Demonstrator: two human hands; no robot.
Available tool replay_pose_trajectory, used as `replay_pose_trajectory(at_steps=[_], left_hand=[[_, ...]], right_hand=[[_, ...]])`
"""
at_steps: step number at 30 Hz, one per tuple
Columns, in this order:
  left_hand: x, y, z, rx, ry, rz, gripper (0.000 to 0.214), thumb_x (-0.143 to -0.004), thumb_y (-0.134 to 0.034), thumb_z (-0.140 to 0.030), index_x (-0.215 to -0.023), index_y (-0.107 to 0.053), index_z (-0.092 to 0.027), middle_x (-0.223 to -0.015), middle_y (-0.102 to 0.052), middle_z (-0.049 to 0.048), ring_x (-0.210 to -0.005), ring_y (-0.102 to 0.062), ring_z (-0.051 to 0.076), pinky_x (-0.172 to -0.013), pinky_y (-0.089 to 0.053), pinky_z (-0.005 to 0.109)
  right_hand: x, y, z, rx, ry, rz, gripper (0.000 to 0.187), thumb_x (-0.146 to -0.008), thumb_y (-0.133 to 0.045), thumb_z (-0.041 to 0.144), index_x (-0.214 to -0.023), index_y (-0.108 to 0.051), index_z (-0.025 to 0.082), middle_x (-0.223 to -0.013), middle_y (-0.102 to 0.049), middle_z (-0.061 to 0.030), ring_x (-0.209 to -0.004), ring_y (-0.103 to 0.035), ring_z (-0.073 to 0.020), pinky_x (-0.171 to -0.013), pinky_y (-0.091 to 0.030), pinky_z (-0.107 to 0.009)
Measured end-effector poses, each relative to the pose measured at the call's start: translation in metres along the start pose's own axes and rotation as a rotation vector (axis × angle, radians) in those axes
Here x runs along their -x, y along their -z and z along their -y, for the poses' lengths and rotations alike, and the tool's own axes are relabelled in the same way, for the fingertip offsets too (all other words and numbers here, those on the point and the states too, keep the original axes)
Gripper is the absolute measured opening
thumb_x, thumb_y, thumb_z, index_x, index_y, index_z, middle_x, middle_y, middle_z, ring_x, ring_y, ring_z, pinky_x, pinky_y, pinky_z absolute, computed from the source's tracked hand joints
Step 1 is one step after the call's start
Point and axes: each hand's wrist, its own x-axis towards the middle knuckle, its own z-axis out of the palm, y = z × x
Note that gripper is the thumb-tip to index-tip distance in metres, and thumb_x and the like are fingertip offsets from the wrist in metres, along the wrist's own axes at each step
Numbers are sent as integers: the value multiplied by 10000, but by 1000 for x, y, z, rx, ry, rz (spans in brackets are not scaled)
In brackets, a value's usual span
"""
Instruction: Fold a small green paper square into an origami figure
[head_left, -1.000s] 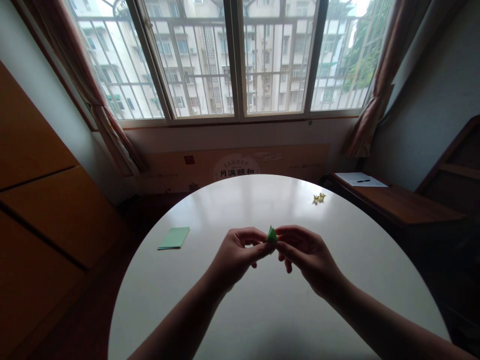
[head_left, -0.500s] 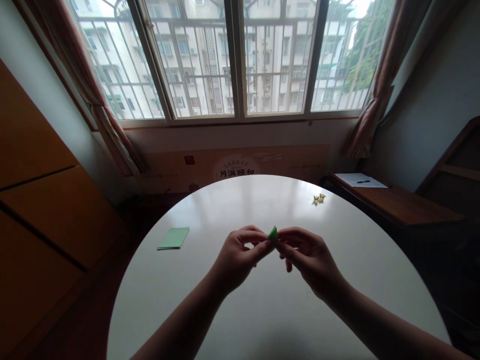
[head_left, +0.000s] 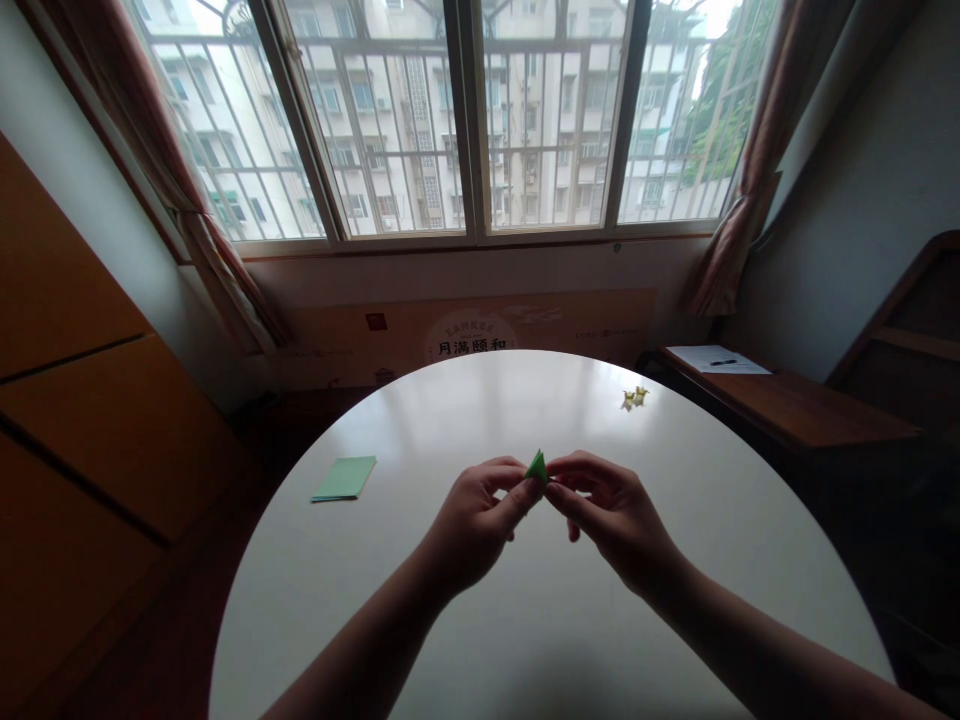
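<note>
A small piece of folded green paper is held up above the white table, its pointed tip upward. My left hand pinches it from the left between thumb and fingers. From the other side, my right hand grips its right edge with thumb and forefinger, the other fingers curled below. The fingertips hide the paper's lower part. On the left of the table lies a stack of light green square paper, apart from both hands.
Two small yellowish folded figures stand at the far right of the round white table. Beyond it, a wooden side table bears a white sheet with a pen. A barred window and curtains are behind.
The folded green paper has shifted slightly left and tilted a little between my fingers. Both hands still hold it. The whole view has moved slightly.
</note>
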Motion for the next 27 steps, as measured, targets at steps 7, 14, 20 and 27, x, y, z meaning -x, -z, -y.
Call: replay_pose_trajectory(at_steps=[7, 14, 20, 27], left_hand=[[-2, 0, 4, -58, 26, 10, 374, -920, -607, -453, -894, -774, -120, -802, -587, 54, -635, -514, 128, -462, -427, 204], [0, -3, 8, -92, 13, 36, 479, -979, -459, -501, -797, -688, -121, -776, -544, 39, -634, -512, 135, -486, -442, 222], [2, -3, 6, -254, 10, 36, 466, -1009, -390, -463, -770, -645, -154, -772, -566, 44, -685, -529, 158, -548, -437, 227], [2, -2, 6, -339, 34, 31, 425, -1006, -399, -448, -817, -652, -163, -786, -643, 51, -675, -563, 163, -579, -438, 238]], right_hand=[[-2, 1, -3, -3, 11, 4, 184, -807, -792, 339, -958, -788, 233, -856, -603, -40, -678, -565, -157, -409, -476, -222], [-4, 1, -2, -49, -20, 21, 175, -797, -805, 352, -913, -801, 222, -807, -631, -45, -677, -597, -168, -410, -453, -218], [-3, 1, -1, -15, -37, 33, 202, -805, -791, 385, -899, -793, 207, -812, -619, -47, -673, -579, -167, -417, -466, -230], [-4, 1, -3, 44, -53, 14, 236, -807, -784, 400, -920, -781, 193, -841, -649, -64, -719, -619, -195, -421, -457, -234]])
